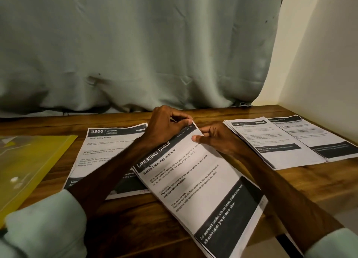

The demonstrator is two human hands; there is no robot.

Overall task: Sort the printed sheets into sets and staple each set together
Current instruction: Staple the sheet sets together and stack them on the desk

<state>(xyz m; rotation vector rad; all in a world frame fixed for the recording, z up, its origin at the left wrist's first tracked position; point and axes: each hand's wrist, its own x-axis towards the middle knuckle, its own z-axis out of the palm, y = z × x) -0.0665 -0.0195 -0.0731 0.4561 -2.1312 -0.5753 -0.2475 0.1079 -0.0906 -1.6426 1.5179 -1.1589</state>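
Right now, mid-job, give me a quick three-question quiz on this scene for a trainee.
1. True or false: the left hand and the right hand both pinch the top end of the white printed sheet set headed DRESSING TABLE.
2. The white printed sheet headed 3800 KITCHEN is: A) flat on the brown wooden table, partly under the left forearm; B) held up in the air; C) folded in half.
3. Fill in: the held set's subtitle reads "Bottle Label ____".
Key: 1 true; 2 A; 3 Replacement.
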